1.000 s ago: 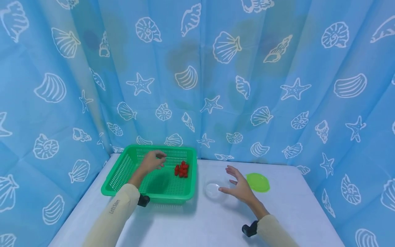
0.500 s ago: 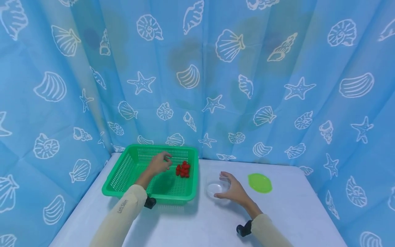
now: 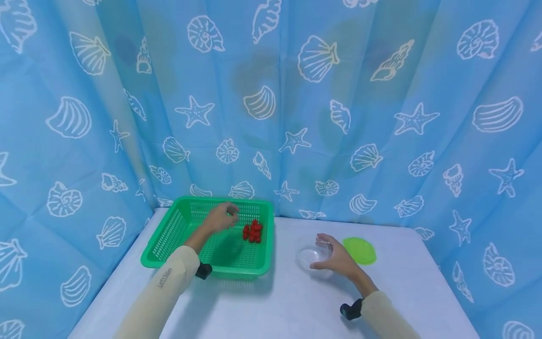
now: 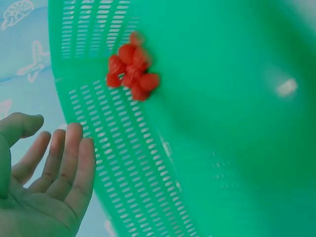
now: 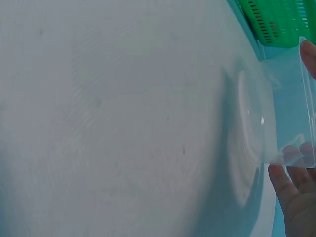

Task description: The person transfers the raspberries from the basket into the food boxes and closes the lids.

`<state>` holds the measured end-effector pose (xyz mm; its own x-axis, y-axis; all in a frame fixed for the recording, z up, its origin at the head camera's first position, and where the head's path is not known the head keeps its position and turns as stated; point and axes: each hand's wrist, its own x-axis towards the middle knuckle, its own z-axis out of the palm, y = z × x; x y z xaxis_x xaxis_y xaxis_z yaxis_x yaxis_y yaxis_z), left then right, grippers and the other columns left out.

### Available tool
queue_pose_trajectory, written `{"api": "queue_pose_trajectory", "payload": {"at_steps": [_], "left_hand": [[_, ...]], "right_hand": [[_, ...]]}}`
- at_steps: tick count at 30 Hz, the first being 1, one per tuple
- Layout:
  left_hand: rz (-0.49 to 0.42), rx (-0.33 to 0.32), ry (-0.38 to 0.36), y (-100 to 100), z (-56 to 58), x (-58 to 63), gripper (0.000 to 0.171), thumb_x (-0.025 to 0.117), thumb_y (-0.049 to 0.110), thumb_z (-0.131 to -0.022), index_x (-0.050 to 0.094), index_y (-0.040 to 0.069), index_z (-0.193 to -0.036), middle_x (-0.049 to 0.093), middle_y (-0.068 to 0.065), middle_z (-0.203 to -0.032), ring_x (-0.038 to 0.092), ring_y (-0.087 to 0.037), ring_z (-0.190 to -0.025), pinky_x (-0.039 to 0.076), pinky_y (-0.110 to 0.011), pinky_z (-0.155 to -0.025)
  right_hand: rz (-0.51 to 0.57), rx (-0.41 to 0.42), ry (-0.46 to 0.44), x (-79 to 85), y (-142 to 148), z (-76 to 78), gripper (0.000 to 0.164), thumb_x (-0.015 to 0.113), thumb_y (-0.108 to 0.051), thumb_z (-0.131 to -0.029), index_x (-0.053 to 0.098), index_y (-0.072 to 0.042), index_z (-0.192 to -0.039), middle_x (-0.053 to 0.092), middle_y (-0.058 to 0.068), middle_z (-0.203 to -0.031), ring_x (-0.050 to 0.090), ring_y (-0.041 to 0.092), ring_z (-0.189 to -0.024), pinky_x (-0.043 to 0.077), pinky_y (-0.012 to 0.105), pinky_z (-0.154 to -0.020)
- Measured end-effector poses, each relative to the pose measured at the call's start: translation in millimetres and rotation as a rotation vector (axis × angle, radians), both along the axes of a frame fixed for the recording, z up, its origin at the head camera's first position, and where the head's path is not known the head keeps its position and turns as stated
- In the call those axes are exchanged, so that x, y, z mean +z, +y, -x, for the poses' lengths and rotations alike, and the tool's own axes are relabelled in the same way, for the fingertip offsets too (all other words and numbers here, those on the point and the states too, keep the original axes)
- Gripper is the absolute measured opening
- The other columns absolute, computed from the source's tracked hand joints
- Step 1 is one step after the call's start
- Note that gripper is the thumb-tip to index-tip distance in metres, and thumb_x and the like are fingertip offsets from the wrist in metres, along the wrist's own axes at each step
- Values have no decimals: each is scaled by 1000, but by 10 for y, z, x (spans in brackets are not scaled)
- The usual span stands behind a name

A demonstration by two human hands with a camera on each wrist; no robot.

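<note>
My left hand [image 3: 218, 218] hovers over the green plastic basket [image 3: 250, 271], fingers loosely bent and holding nothing. In the left wrist view its fingers are parted beside the slotted wall. A small heap of red, strawberry-like pieces [image 3: 252, 232] lies at the basket's right end, just right of that hand. Thumb and fingers of my right hand [image 3: 338, 256] grip a clear plastic container [image 3: 308, 257] from its right side. In the right wrist view the container [image 5: 290, 106] is see-through, with fingers showing through its wall.
Behind the right hand lies a flat lime-green lid-like piece [image 3: 360, 250]. A white cloth [image 3: 292, 310] covers the table. Blue curtains [image 3: 271, 117] with white shell prints hang close along the back and both sides.
My right hand came down to the clear container, closed round it and shifted it a little to the right. My left hand drifted slightly right over the basket, staying unloaded.
</note>
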<state>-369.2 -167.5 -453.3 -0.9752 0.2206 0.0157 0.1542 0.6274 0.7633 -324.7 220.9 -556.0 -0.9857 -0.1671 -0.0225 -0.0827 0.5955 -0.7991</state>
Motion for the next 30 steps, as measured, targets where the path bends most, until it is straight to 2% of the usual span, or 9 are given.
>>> {"api": "queue_pose_trajectory", "payload": {"at_steps": [6,9,12,14,18,22,24,27,30], "left_hand": [[16,-22,-22,89,207,110,36,56,15,-99,56,-5,-129,61,-19,-119,65,-29,-90,56,-41,-76],[17,-10,-58,122,265,100,36,57,17,-99,58,-4,-128,62,-19,-119,64,-32,-96,55,-44,-81],[25,-3,-92,169,280,52,34,58,16,-99,60,-4,-126,64,-19,-116,65,-32,-98,55,-45,-84],[21,-2,-103,205,297,-11,31,59,15,-98,62,-4,-122,65,-17,-111,65,-31,-95,56,-44,-81],[-58,12,-134,306,331,-149,30,59,12,-97,63,-5,-122,66,-18,-109,66,-31,-95,56,-44,-82],[-167,100,-188,404,375,-304,36,57,13,-98,58,-8,-126,64,-23,-115,65,-35,-101,53,-46,-89],[-199,167,-201,444,412,-384,34,59,13,-97,60,-9,-123,65,-23,-112,66,-35,-98,55,-45,-86],[-159,244,-203,500,461,-477,23,62,13,-95,68,-8,-99,69,-22,-94,68,-34,-84,56,-39,-70],[-93,285,-208,559,487,-533,21,66,13,-91,65,-4,-78,68,-18,-77,67,-29,-69,53,-34,-58]], "right_hand": [[-7,-31,-13,46,16,8,100,91,-39,-63,40,-23,-148,48,6,-146,34,34,-139,33,65,-104],[-8,-22,-16,34,6,15,100,91,-40,-63,40,-23,-148,48,6,-146,32,35,-140,33,65,-103],[-2,-23,-20,1,-1,21,101,91,-41,-62,41,-24,-148,49,5,-145,31,35,-141,32,65,-104],[7,-20,-16,-26,-3,19,101,92,-41,-62,41,-24,-148,49,5,-145,31,35,-141,32,65,-104],[29,-23,-6,-65,3,19,102,92,-40,-61,42,-22,-148,49,3,-145,32,33,-140,33,64,-104],[29,-28,2,-85,-5,20,102,93,-41,-60,42,-23,-147,51,2,-143,34,32,-139,33,63,-104],[23,-26,4,-84,-13,19,102,92,-42,-60,42,-23,-147,51,2,-143,34,33,-139,33,63,-104],[23,-31,2,-67,-15,8,103,93,-42,-59,43,-23,-147,52,1,-143,34,32,-140,33,63,-105],[26,-42,3,-38,0,-10,102,93,-41,-59,44,-23,-146,52,2,-143,34,32,-140,33,64,-104]]}}
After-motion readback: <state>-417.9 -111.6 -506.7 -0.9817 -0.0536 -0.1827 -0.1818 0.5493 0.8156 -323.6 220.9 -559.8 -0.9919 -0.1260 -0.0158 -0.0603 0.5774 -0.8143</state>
